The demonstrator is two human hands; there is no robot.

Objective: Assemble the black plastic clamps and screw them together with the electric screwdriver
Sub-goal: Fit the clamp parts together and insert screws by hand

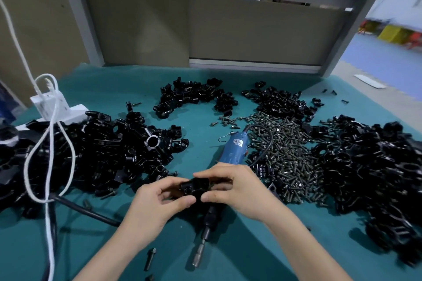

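Clamp (196, 187) work is at the fitting stage, as I judge it. I hold the piece above the near middle of the tabletop (251, 258), its halves seemingly pressed together, and I can see no screw in it yet. My left hand (155, 207) pinches its left end, with the thumb (182, 201) under the lower edge and the other fingers curled behind. My right hand (239, 191) grips the right end, with the forefinger (210, 173) over the top and its thumb against the near face. The clamp therefore sits between the fingertips of both hands, touching them, and appears clear of the cloth.

The screwdriver (233, 148) lies untouched under and beyond my hands, its blue body toward the far edge and its bit toward the near edge. I take it that driving has not begun on this piece. A loose screw (150, 258) lies by the near edge, just left of the bit.

For the job as a whole, a big heap of black parts (91, 155) fills the left side and a second heap (376, 166) fills the right side. A mound of screws (290, 157) lies between them, and I cannot tell which heap is finished. With that many screws unused, I reckon a great deal is left.
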